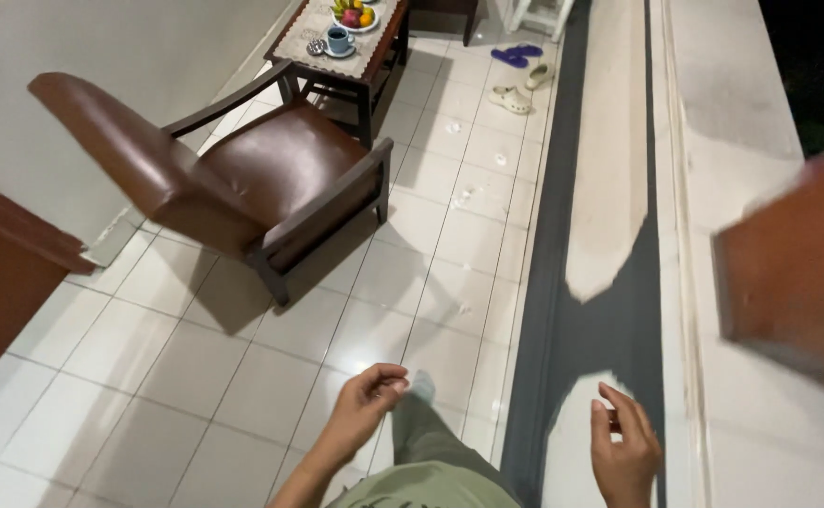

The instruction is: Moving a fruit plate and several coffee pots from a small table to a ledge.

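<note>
Two hands: both low in view, over the white tiled floor (242,376), nothing clearly held.
Left hand (367,395): fingers curled loosely, grip empty, beside the raised knee (421,414).
Right hand (626,452): half-curled by the grey ledge strip (572,310); whether it pinches something, cannot tell.
Armchair (252,179): brown, well apart, ahead left.
Blur: reddish shape (798,263) at right, unreadable.

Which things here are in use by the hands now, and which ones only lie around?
In use or nearest the hands:
- left hand, loosely curled, holds nothing visible
- right hand, fingers bent, holds nothing visible
- tiled floor below them

Only lying around:
- brown armchair
- side table with cup and fruit bowl
- sandals
- paper scraps
</note>
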